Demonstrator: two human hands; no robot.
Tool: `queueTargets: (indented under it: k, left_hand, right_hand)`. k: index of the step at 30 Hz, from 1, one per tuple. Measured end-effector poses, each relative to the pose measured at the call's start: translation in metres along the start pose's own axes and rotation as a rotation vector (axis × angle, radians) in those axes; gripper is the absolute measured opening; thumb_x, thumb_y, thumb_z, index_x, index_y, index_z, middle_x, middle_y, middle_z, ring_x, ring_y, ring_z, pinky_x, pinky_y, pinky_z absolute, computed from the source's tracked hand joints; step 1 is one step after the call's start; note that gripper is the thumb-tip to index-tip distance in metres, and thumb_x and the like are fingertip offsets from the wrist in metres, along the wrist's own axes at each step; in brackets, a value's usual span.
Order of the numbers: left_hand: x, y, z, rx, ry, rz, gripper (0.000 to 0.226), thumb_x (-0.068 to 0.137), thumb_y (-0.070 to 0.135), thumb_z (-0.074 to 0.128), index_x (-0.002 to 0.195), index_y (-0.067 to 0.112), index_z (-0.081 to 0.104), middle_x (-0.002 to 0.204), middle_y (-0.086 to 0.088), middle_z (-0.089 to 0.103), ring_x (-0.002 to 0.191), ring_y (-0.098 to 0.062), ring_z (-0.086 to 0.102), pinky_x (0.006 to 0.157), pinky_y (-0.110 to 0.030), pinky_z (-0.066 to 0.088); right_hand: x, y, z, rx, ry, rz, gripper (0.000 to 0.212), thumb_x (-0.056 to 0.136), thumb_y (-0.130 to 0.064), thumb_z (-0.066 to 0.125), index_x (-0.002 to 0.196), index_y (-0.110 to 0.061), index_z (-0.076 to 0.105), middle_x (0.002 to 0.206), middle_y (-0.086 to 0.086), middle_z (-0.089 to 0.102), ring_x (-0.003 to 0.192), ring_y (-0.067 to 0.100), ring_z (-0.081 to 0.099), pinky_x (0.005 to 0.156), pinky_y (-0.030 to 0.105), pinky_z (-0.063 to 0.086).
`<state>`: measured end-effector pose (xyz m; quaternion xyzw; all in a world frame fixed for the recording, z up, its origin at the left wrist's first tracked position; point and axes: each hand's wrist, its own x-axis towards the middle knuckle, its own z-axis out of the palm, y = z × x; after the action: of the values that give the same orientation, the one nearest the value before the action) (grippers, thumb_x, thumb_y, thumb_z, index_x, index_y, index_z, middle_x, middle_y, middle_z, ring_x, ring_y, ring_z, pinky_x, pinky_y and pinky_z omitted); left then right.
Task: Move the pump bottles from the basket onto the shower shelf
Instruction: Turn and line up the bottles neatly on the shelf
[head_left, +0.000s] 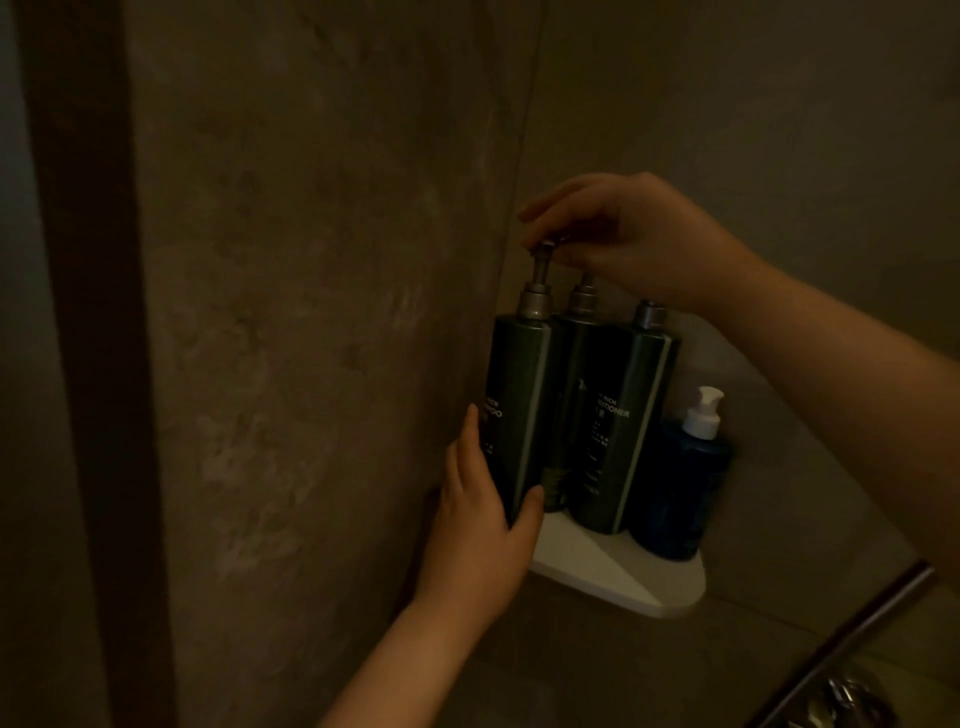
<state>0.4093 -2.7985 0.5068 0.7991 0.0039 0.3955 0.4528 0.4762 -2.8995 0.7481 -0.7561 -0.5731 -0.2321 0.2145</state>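
Observation:
Three tall dark green pump bottles stand upright side by side on the white corner shower shelf (613, 577). The left bottle (519, 410) reads shampoo; my left hand (483, 525) grips its lower body, thumb in front. My right hand (618, 239) pinches the top of that bottle's metal pump from above. The middle bottle (569, 374) sits behind, its pump head hidden by my right hand. The right bottle (623, 421) reads conditioner. The basket is out of view.
A smaller dark blue bottle (680, 493) with a white pump stands at the shelf's right end against the wall. Brown stone walls meet in the corner behind. A metal bar (852, 639) and a shiny fitting lie at the lower right.

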Motion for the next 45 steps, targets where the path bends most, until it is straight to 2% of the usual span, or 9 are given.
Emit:
queueTargets:
  k: [5,10,20,25,30,34,38,41,45]
  left_hand:
    - [0.007,0.005,-0.007,-0.383,-0.052,-0.111,0.073,0.075,0.062,0.050,0.133,0.060,0.005,0.144,0.026,0.024,0.128,0.011,0.026,0.104,-0.018,0.025]
    - [0.008,0.005,-0.009,-0.512,-0.083,-0.139,0.048,0.076,0.047,0.059,0.116,0.060,0.037,0.113,0.035,0.053,0.106,0.016,0.049,0.076,-0.004,0.042]
    - [0.006,0.001,-0.002,-0.531,0.036,-0.176,0.054,0.073,0.029,0.074,0.108,0.054,0.042,0.109,0.028,0.054,0.096,0.018,0.053,0.068,-0.002,0.043]
    - [0.007,0.000,0.002,-0.428,0.113,-0.159,0.063,0.067,0.036,0.078,0.115,0.049,0.040,0.113,0.029,0.048,0.098,0.018,0.049,0.070,-0.007,0.045]
    - [0.012,0.004,0.012,-0.300,0.189,-0.103,0.067,0.063,0.041,0.076,0.120,0.039,0.041,0.108,0.028,0.037,0.097,0.018,0.044,0.071,0.002,0.036]
    - [0.014,0.004,0.018,-0.171,0.258,-0.127,0.072,0.058,0.044,0.077,0.120,0.031,0.043,0.105,0.028,0.032,0.099,0.004,0.040,0.076,-0.006,0.032]
    - [0.011,0.004,0.020,-0.120,0.267,-0.110,0.073,0.060,0.047,0.074,0.123,0.026,0.042,0.111,0.014,0.036,0.108,-0.005,0.040,0.088,-0.022,0.034]
    - [0.006,0.003,0.018,-0.214,0.167,-0.093,0.074,0.066,0.057,0.063,0.130,0.037,0.033,0.121,0.016,0.038,0.112,0.001,0.041,0.089,-0.015,0.035]
    - [-0.001,-0.002,0.014,-0.298,0.055,-0.091,0.057,0.079,0.057,0.048,0.124,0.066,0.014,0.124,0.040,0.031,0.114,0.023,0.033,0.082,0.002,0.031]
  right_hand:
    - [-0.006,0.000,-0.002,0.135,-0.010,0.031,0.032,0.083,0.005,0.062,0.105,-0.019,0.067,0.114,0.000,0.065,0.104,0.003,0.062,0.095,0.019,0.046]
    - [-0.013,-0.004,-0.005,0.195,-0.016,0.069,0.037,0.085,0.010,0.057,0.108,-0.018,0.064,0.112,0.002,0.067,0.104,0.003,0.062,0.095,0.016,0.045]
    - [-0.019,-0.006,-0.001,0.296,0.026,0.080,0.043,0.084,0.015,0.053,0.109,-0.018,0.064,0.107,-0.001,0.067,0.106,0.005,0.063,0.095,0.021,0.047]
    - [-0.019,-0.007,-0.002,0.213,0.026,0.055,0.047,0.082,0.016,0.054,0.117,-0.016,0.059,0.105,-0.004,0.067,0.100,-0.002,0.063,0.091,0.014,0.047]
    - [-0.013,-0.005,-0.004,0.124,0.007,0.063,0.046,0.082,0.012,0.056,0.114,-0.020,0.061,0.104,-0.006,0.068,0.096,-0.004,0.064,0.088,0.011,0.047]
    - [-0.012,-0.001,-0.004,0.092,0.023,0.062,0.037,0.082,0.004,0.063,0.095,-0.030,0.065,0.097,-0.009,0.070,0.093,-0.001,0.066,0.089,0.019,0.051]
    - [-0.008,-0.002,-0.006,0.075,0.021,0.063,0.035,0.081,0.000,0.067,0.089,-0.034,0.066,0.094,-0.011,0.070,0.092,-0.003,0.066,0.086,0.014,0.050]
    - [-0.007,-0.004,-0.008,0.081,0.005,0.066,0.033,0.081,-0.002,0.068,0.090,-0.033,0.067,0.093,-0.012,0.069,0.094,-0.002,0.064,0.087,0.011,0.048]
    - [-0.007,-0.007,-0.011,0.036,-0.021,0.078,0.031,0.082,-0.006,0.068,0.106,-0.025,0.066,0.097,-0.013,0.068,0.095,-0.007,0.062,0.085,0.003,0.043]
